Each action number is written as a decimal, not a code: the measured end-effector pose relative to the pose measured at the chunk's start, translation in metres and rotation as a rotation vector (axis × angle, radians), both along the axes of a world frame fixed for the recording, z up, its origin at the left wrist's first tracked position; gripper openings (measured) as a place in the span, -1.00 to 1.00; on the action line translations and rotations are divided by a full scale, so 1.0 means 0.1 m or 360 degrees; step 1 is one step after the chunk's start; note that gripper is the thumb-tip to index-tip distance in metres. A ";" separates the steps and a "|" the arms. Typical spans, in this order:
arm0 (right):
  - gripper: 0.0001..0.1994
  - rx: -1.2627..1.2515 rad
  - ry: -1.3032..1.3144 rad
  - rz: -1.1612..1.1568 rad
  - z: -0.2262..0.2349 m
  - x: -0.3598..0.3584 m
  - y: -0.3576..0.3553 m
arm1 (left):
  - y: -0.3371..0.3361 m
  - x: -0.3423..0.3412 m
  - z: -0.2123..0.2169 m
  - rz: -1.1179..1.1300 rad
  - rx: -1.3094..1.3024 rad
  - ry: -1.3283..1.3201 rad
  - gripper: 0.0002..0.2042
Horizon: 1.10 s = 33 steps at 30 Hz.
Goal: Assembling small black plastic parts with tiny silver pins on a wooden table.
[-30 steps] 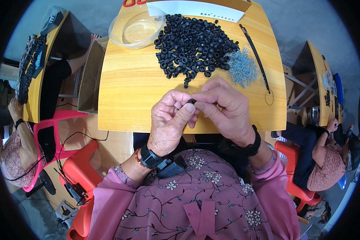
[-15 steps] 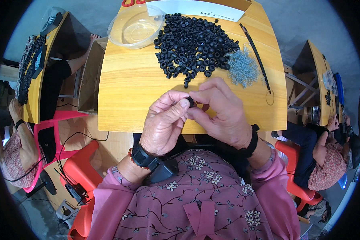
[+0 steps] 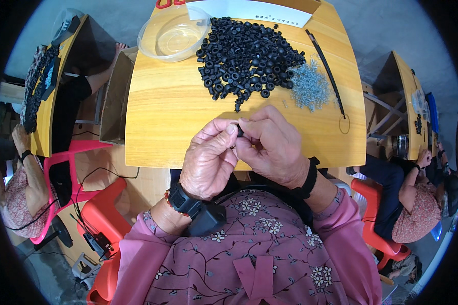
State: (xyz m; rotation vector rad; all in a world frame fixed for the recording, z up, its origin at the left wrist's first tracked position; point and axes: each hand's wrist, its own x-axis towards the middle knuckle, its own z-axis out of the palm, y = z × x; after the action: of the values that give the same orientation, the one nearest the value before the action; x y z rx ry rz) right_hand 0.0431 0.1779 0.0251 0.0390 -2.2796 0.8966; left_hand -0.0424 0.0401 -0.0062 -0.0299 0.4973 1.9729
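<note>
Between the fingertips of both hands, above the near part of the yellow table [image 3: 168, 127], is a small round black rubber-like part [image 3: 239, 130]. My left hand [image 3: 208, 160] pinches it between thumb and forefinger. My right hand [image 3: 272, 145] is closed against its other side, thumb and fingertips pressed together; whether they also hold something tiny is hidden. Beyond my hands lies a wide heap of similar black parts [image 3: 239, 58]. Beside it on the right is a small pile of tiny clear bluish pieces [image 3: 310, 86].
A clear round plastic tub [image 3: 173, 38] stands at the far left, near red scissor handles [image 3: 169, 3]. A white-sided box [image 3: 249, 12] sits at the back. A thin black rod with a loop [image 3: 328, 71] lies right. Other people work at side tables; a cardboard box [image 3: 118, 96] adjoins the left edge.
My right hand has moved slightly left and closer to the left hand, its fingers now curled tighter at the black part. My left hand has barely shifted.
</note>
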 end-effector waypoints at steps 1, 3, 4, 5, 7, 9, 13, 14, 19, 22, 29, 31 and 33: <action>-0.74 -0.0056 -0.0013 0.0018 0.00 0.01 0.01 | 0.00 -0.02 0.00 -0.0015 -0.0019 0.0031 -0.87; -0.75 -0.0168 -0.0041 0.0056 0.00 0.02 0.05 | 0.03 -0.04 0.05 -0.0043 -0.0097 0.0084 -0.87; -0.75 -0.0170 -0.0069 0.0073 0.00 0.03 0.07 | 0.05 -0.06 0.13 -0.0055 -0.0156 0.0107 -0.87; -0.76 -0.0173 -0.0098 0.0092 0.01 0.04 0.09 | 0.06 -0.06 0.17 -0.0067 -0.0216 0.0129 -0.87; -0.76 -0.0182 -0.0139 0.0115 0.03 0.07 0.11 | 0.02 -0.10 0.12 -0.0152 -0.0147 0.0170 -0.87; -0.76 -0.0209 -0.0169 0.0136 0.03 0.09 0.11 | 0.01 -0.11 0.09 -0.0198 -0.0117 0.0184 -0.87; -0.75 -0.0101 -0.0107 0.0203 0.01 0.06 0.15 | 0.02 -0.10 0.08 -0.0198 -0.0129 0.0160 -0.88; -0.74 -0.0101 -0.0143 0.0201 0.02 0.07 0.15 | 0.03 -0.09 0.08 -0.0197 -0.0130 0.0155 -0.89; -0.69 -0.0182 -0.0302 0.0169 0.13 0.08 0.13 | 0.04 -0.03 0.08 -0.0018 -0.0143 0.0272 -0.91; -0.67 0.0035 -0.0398 0.0136 0.24 0.10 0.14 | 0.06 0.00 0.15 0.0080 -0.0227 0.0425 -0.92; -0.75 0.0524 -0.0535 0.0117 0.30 0.09 0.15 | 0.05 0.01 0.12 0.0106 -0.0395 0.0763 -0.93; -0.75 0.0537 -0.0533 0.0116 0.31 0.09 0.15 | 0.06 0.01 0.16 0.0104 -0.0391 0.0740 -0.93; -0.74 0.0510 -0.0500 0.0111 0.28 0.09 0.17 | 0.07 0.00 0.18 0.0110 -0.0363 0.0692 -0.92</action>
State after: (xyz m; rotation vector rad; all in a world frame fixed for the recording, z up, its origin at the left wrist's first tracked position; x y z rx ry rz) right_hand 0.0523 0.1948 0.0530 0.1272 -2.7131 0.5950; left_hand -0.0420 0.0473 0.0123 0.2466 1.0137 1.9837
